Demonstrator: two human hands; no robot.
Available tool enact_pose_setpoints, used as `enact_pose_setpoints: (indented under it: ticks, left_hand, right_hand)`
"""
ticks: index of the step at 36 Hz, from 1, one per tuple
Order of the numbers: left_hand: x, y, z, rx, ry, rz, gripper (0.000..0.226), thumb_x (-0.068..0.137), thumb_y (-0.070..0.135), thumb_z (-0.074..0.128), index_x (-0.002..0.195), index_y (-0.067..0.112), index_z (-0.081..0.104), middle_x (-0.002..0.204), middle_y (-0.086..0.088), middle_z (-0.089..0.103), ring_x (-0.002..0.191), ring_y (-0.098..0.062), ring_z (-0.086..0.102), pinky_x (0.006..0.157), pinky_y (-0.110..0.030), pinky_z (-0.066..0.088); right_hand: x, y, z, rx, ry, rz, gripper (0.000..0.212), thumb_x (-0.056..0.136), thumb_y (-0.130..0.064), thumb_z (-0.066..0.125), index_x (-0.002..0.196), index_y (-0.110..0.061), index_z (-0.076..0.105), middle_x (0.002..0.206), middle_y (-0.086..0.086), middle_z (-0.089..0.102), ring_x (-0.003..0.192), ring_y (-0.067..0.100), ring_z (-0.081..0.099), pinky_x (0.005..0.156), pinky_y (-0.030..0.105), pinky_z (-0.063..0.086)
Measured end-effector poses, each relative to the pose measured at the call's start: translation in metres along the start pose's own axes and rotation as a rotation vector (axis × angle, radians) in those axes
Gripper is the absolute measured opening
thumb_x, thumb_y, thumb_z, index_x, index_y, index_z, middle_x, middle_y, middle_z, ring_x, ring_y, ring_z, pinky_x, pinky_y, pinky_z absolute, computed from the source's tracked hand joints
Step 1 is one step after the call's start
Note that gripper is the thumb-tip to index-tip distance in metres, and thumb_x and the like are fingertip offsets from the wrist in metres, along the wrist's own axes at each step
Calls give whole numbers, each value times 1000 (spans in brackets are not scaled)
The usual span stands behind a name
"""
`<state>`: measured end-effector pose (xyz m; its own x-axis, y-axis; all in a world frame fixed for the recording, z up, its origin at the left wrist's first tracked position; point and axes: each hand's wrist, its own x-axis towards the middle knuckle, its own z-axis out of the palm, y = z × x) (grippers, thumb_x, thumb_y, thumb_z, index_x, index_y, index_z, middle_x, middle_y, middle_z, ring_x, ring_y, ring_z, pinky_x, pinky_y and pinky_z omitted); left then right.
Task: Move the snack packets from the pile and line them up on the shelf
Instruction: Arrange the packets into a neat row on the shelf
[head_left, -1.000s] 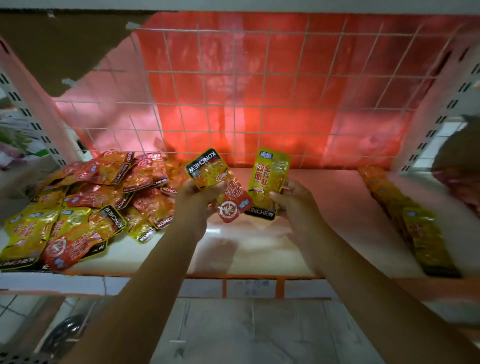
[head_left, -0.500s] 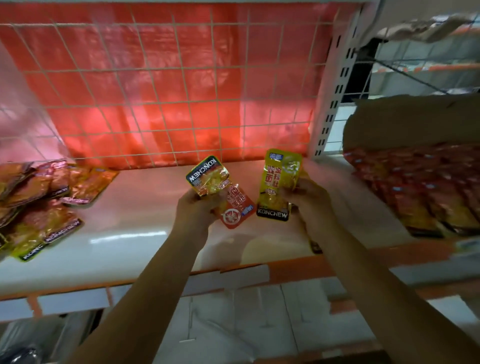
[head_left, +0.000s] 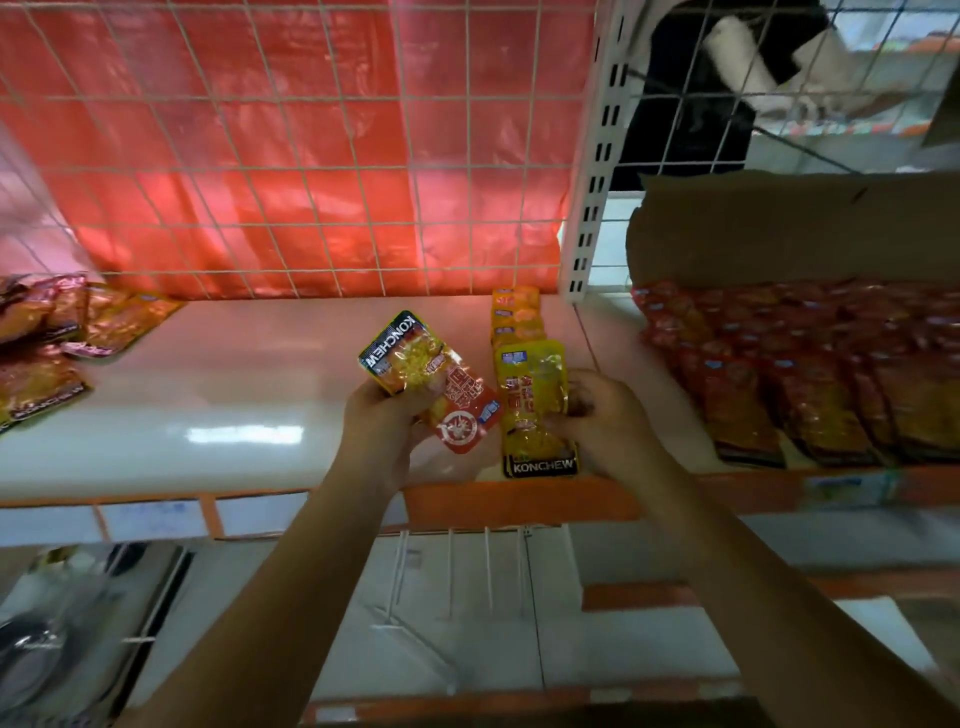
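1. My left hand (head_left: 387, 431) grips a glossy yellow-and-red foil snack packet (head_left: 431, 382), tilted.
2. My right hand (head_left: 602, 421) pinches an upright yellow foil packet (head_left: 532, 410) just left of itself.
3. Beyond it, a row of yellow packets (head_left: 517, 317) lies on the white shelf (head_left: 234, 395).

White shelf (head_left: 223, 395), packet pile (head_left: 47, 338) left, packet row (head_left: 517, 317) right
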<state>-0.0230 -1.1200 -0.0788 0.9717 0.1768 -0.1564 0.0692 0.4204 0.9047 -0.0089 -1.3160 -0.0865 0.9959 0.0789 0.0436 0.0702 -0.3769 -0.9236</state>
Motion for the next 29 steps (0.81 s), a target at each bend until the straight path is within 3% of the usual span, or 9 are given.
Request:
enact_pose_setpoints:
  ticks: [4, 7, 9, 12, 16, 19, 21, 26, 29]
  left_hand:
    - [-5, -7, 6, 13, 29, 21, 14, 82, -4, 60, 90, 8, 61, 78, -4, 72, 71, -19, 68, 60, -31, 56]
    - [-8, -10, 10, 20, 48, 15, 19, 82, -3, 61, 99, 4, 60, 91, -11, 68, 79, -24, 66, 61, -33, 55]
    - [-10, -11, 13, 14, 60, 14, 18, 82, -3, 61, 97, 5, 60, 90, -11, 68, 75, -21, 67, 58, -31, 56]
    - [-13, -13, 18, 5, 67, 18, 15, 83, -2, 61, 94, 7, 60, 89, -10, 68, 76, -21, 67, 65, -33, 55]
    - [-14, -16, 21, -7, 71, 23, 14, 84, 0, 61, 95, 8, 60, 91, -10, 68, 79, -22, 67, 67, -32, 55]
    - [-14, -18, 25, -32, 56, 24, 16, 84, 1, 60, 98, 8, 60, 91, -9, 69, 77, -19, 68, 67, -32, 55]
    - [-14, -20, 29, -51, 39, 29, 15, 85, 1, 60, 98, 8, 60, 89, -6, 70, 75, -17, 68, 67, -31, 55]
    - [-19, -24, 49, -107, 1, 34, 18, 85, 2, 59, 102, 5, 60, 92, -7, 69, 75, -16, 69, 63, -27, 56]
    - [-24, -26, 71, -185, -5, -5, 25, 86, 5, 59, 111, 2, 58, 95, -9, 68, 75, -18, 69, 58, -28, 56]
  right_hand:
    - [-9, 3, -2, -98, -5, -86, 36, 77, -5, 72, 109, -17, 63, 84, -8, 63, 75, 4, 60, 59, 5, 42]
    - [-13, 7, -4, -194, 0, -135, 41, 81, -8, 69, 120, -11, 58, 77, -20, 52, 65, -9, 46, 54, 1, 36]
    - [-13, 6, -4, -239, -12, -146, 41, 82, -11, 69, 121, -11, 57, 86, -14, 54, 71, -4, 49, 58, 6, 35]
    - [-12, 6, -3, -374, -18, -126, 34, 82, -20, 70, 114, -12, 60, 95, 1, 52, 88, 17, 52, 70, 22, 33]
    - [-10, 11, 0, -469, -20, -102, 29, 83, -25, 68, 107, -12, 58, 92, 4, 47, 83, 18, 47, 65, 25, 35]
    - [-11, 11, -2, -532, -25, -98, 38, 83, -26, 68, 117, -13, 55, 106, 5, 44, 96, 21, 50, 82, 31, 44]
    - [-13, 9, -4, -546, -26, -116, 45, 82, -25, 69, 122, -15, 52, 112, 5, 42, 104, 22, 51, 85, 30, 43]
    - [-19, -5, -25, -198, 5, -132, 47, 83, -19, 69, 128, -16, 55, 109, -2, 45, 100, 11, 46, 76, 18, 39]
    - [-27, -12, -41, 217, -103, -35, 28, 83, -18, 68, 110, -22, 63, 103, -5, 63, 92, 5, 58, 68, 9, 46]
